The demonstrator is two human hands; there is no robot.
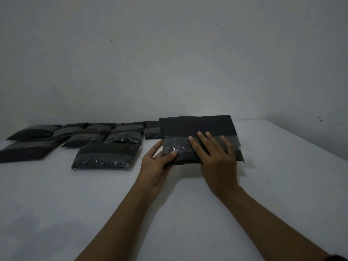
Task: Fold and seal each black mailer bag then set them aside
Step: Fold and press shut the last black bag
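Observation:
A black mailer bag [195, 129] lies on the white table [188, 213], right of centre, with a greyer glossy band across its near part. My left hand [156, 164] grips its near left corner, thumb on top. My right hand [214, 155] lies flat on the band, fingers spread, pressing down. The bag's near edge is partly hidden under my hands.
Several folded black mailer bags [105, 155] lie in rows on the left half of the table, reaching back to the wall [169, 63]. One of them [152, 129] sits just behind the bag's left edge. The table's right edge [308, 146] runs diagonally.

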